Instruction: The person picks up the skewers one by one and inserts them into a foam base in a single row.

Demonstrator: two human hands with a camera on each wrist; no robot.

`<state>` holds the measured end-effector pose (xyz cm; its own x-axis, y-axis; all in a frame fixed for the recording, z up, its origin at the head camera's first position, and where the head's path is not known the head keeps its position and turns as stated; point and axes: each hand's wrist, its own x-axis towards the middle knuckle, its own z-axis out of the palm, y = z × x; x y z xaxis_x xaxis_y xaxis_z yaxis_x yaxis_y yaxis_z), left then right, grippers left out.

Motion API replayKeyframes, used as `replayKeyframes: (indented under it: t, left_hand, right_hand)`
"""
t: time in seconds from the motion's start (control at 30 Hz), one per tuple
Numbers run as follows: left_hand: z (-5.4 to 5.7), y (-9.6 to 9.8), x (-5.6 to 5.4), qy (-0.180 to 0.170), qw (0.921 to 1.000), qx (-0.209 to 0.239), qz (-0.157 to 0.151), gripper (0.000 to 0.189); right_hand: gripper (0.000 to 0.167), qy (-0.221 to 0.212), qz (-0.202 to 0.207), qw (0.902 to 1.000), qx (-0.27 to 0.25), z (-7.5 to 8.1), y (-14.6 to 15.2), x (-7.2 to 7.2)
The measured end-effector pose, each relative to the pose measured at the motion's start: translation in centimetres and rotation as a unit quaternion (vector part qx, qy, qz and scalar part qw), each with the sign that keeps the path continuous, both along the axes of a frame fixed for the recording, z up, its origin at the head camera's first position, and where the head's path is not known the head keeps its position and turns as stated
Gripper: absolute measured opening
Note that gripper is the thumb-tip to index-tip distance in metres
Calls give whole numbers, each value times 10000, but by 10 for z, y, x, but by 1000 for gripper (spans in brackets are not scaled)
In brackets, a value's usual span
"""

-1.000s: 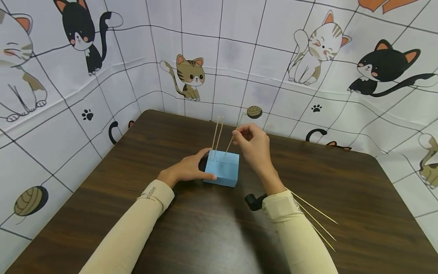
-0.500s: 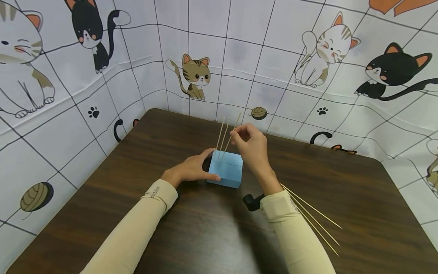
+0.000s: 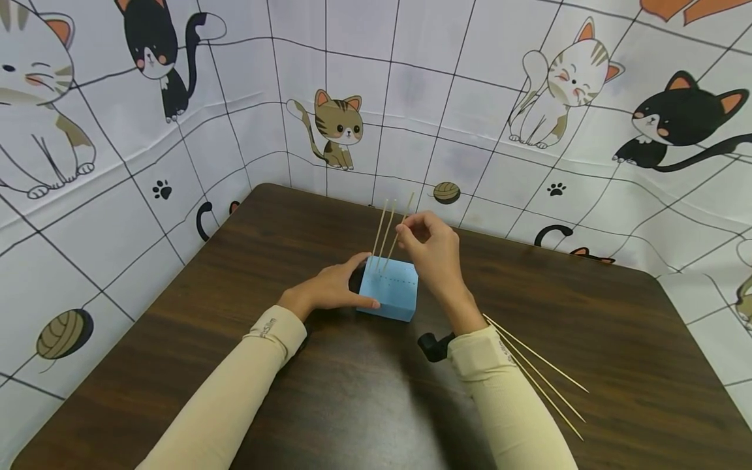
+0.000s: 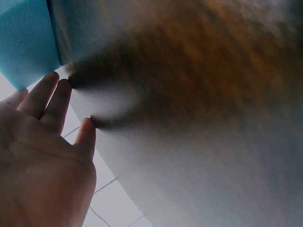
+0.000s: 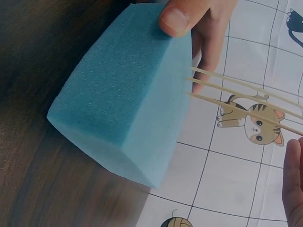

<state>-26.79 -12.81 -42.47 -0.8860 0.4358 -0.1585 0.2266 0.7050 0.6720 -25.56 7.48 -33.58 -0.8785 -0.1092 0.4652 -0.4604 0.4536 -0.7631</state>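
Note:
A light-blue foam block (image 3: 396,297) stands on the table, with a row of dark dots on its top. My left hand (image 3: 329,287) holds its left end, thumb (image 5: 176,21) on the near face and fingers behind. Two thin wooden skewers (image 3: 380,228) stand in the block near its far left corner. Just right of them, my right hand (image 3: 436,251) pinches a third skewer (image 5: 246,113) between thumb and fingertips; its lower end meets the block's top. In the left wrist view, my left fingers (image 4: 59,104) reach to the block's edge.
Loose skewers (image 3: 536,354) lie on the dark wooden table (image 3: 352,405), partly under the right sleeve. A black wrist camera (image 3: 433,347) sits below my right wrist. Behind the table hangs a white cloth (image 3: 411,98) printed with cats.
My right hand has brought the third skewer left relative to the block, closer to the two standing ones. The head view has shifted slightly. Over the last half second almost nothing differs.

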Motion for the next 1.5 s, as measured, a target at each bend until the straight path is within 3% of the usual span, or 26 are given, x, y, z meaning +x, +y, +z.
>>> replayKeyframes:
  t: [0.37,1.17,1.5]
  left_hand:
    - [0,-1,1,2,10000,20,-17,110]
    - [-1,0,0,-8,10000,-33,-32,111]
    - [2,0,2,-35,10000,7,3,112]
  right_hand:
    - [11,90,57,9996,266,-9,-2,0]
    - [11,78,65,9996,249,-15,-1,0]
    - [15,-336,53,9985,422,-13,15,5]
